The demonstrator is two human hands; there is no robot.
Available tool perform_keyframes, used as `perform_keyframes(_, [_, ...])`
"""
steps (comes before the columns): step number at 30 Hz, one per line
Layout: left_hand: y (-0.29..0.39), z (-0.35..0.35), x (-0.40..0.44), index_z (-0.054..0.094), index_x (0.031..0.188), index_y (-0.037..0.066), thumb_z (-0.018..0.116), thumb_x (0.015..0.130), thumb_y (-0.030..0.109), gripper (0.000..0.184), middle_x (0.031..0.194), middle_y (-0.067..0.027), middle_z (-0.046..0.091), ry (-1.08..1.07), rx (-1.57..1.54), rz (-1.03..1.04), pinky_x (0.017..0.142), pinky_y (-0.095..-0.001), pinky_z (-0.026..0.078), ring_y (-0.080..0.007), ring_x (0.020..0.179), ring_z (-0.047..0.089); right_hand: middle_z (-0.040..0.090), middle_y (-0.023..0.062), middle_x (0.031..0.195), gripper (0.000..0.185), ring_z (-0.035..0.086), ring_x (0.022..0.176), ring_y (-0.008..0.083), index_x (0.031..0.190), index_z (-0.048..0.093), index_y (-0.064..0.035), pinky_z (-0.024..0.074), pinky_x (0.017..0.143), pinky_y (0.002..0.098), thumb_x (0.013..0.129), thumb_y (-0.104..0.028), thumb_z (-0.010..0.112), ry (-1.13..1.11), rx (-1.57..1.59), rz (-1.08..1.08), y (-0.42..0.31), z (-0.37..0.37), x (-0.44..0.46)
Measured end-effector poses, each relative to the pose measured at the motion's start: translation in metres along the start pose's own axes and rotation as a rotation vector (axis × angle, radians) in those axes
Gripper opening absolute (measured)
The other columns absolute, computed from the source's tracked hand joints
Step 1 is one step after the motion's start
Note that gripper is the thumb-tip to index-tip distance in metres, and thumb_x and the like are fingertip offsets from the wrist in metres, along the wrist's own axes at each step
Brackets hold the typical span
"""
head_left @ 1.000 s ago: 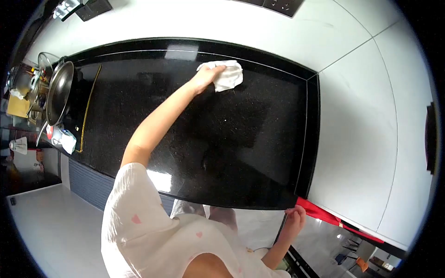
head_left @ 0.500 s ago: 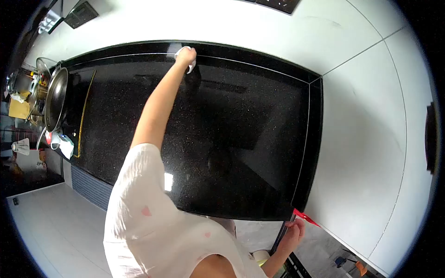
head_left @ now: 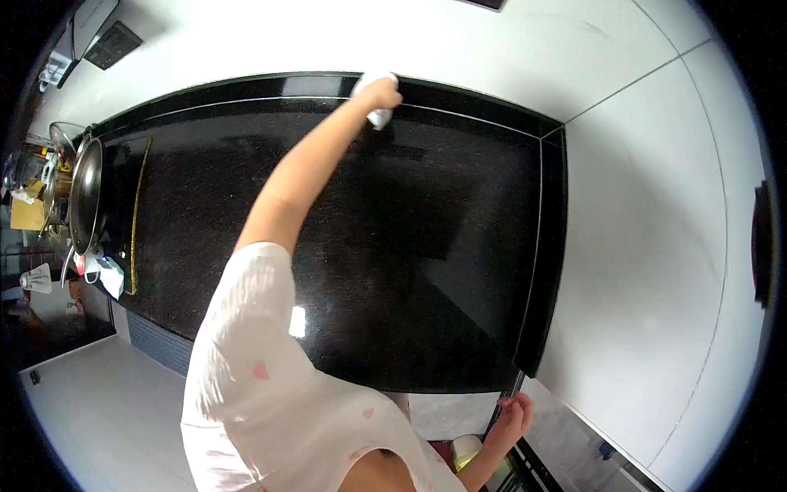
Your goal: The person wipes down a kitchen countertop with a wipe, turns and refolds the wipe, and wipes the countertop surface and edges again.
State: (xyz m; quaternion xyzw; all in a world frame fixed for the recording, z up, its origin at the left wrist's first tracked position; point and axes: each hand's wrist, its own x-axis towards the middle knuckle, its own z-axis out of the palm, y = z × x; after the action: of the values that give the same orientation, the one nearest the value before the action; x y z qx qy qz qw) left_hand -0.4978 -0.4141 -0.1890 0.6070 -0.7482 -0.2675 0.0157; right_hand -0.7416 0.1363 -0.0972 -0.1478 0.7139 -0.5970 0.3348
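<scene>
My left hand reaches across to the far side of the black countertop. It is closed on a white cloth, which is pressed against the black upstand along the wall. Part of the cloth shows above the knuckles and part hangs below the hand. At the near right corner, just beyond the counter's edge, my right hand is held low with loosely bent fingers apart. I see nothing in it.
At the left end a wok stands among pots and kitchen items. A yellow strip runs across the counter beside it. White wall panels rise at the right. A dark outlet is on the wall at upper left.
My left hand has slid right along the upstand with the cloth. A red strip that showed near my right hand is out of sight. My right hand has shifted slightly down and left.
</scene>
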Motion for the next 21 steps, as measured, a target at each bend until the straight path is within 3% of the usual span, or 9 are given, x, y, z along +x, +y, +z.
perform_keyframes(4, [0.064,0.033,0.019,0.059,0.085,-0.001,0.053,0.065,0.018,0.028,0.087,-0.0192,0.059,0.060,0.033,0.107,0.078,-0.0339,0.042,-0.0290,0.087,0.056,0.050,0.0070,0.069,0.018,0.049,0.068,0.0152,0.093,0.051,0.0023,0.0404,0.067,0.0278,0.078,-0.007,0.046,0.032,0.009,-0.038,0.004,-0.009,-0.004])
perform_keyframes(7, [0.061,0.036,0.027,0.059,0.087,0.000,0.051,0.066,0.019,0.029,0.091,-0.0189,0.058,0.024,-0.133,0.016,0.079,-0.0347,0.041,-0.0295,0.088,0.056,0.051,0.0070,0.070,0.018,0.049,0.068,0.0153,0.093,0.051,0.0023,0.0405,0.067,0.0277,0.078,-0.007,0.046,0.031,0.011,-0.030,0.001,-0.007,-0.005])
perform_keyframes(12, [-0.037,-0.002,0.011,0.058,0.089,-0.001,0.047,0.068,0.025,0.035,0.096,-0.0218,0.056,0.080,-0.159,-0.049,0.082,-0.0357,0.039,-0.0328,0.091,0.053,0.052,0.0073,0.072,0.018,0.050,0.069,0.0156,0.093,0.052,0.0021,0.0411,0.068,0.0278,0.078,-0.006,0.046,-0.061,0.039,-0.017,-0.002,0.010,0.003])
perform_keyframes(13, [-0.125,0.047,0.102,0.058,0.089,-0.002,0.045,0.068,0.024,0.036,0.096,-0.0227,0.055,0.148,-0.029,0.031,0.081,-0.0357,0.039,-0.0331,0.092,0.052,0.052,0.0074,0.072,0.017,0.051,0.069,0.0156,0.093,0.052,0.0020,0.0414,0.068,0.0279,0.078,-0.006,0.046,-0.069,0.051,-0.009,-0.001,0.014,0.005])
perform_keyframes(15, [-0.161,0.011,0.067,0.059,0.085,-0.004,0.044,0.068,0.021,0.033,0.091,-0.0232,0.057,0.219,-0.076,-0.076,0.080,-0.0356,0.040,-0.0326,0.090,0.054,0.052,0.0075,0.072,0.016,0.051,0.069,0.0156,0.092,0.052,0.0018,0.0418,0.068,0.0281,0.078,-0.005,0.046,-0.084,0.074,0.004,0.003,0.019,0.008])
perform_keyframes(16, [-0.119,-0.037,-0.001,0.059,0.083,-0.005,0.046,0.067,0.020,0.032,0.087,-0.0231,0.058,0.068,-0.220,-0.169,0.078,-0.0357,0.041,-0.0330,0.087,0.055,0.052,0.0076,0.072,0.016,0.051,0.068,0.0156,0.092,0.052,0.0018,0.0420,0.068,0.0282,0.078,-0.005,0.046,-0.088,0.073,0.014,0.005,0.018,0.009])
perform_keyframes(18, [-0.120,-0.037,0.000,0.059,0.082,-0.004,0.047,0.066,0.019,0.030,0.085,-0.0230,0.058,0.103,-0.039,-0.123,0.076,-0.0364,0.042,-0.0329,0.083,0.056,0.052,0.0078,0.072,0.016,0.050,0.068,0.0155,0.091,0.051,0.0018,0.0423,0.067,0.0284,0.078,-0.004,0.046,-0.096,0.075,0.033,0.008,0.019,0.010])
perform_keyframes(20, [-0.081,-0.035,-0.008,0.059,0.082,-0.003,0.048,0.066,0.020,0.030,0.086,-0.0233,0.057,0.078,-0.100,-0.184,0.075,-0.0365,0.042,-0.0332,0.084,0.056,0.052,0.0077,0.071,0.016,0.050,0.067,0.0154,0.091,0.051,0.0019,0.0422,0.067,0.0282,0.078,-0.004,0.046,-0.066,0.048,0.035,0.004,0.019,0.008])
perform_keyframes(21, [-0.059,-0.027,-0.010,0.059,0.083,-0.002,0.049,0.066,0.021,0.030,0.089,-0.0224,0.057,0.098,0.092,-0.084,0.076,-0.0361,0.042,-0.0322,0.086,0.055,0.052,0.0077,0.071,0.016,0.050,0.067,0.0154,0.091,0.051,0.0020,0.0421,0.067,0.0281,0.078,-0.004,0.046,-0.048,0.033,0.036,0.002,0.018,0.008])
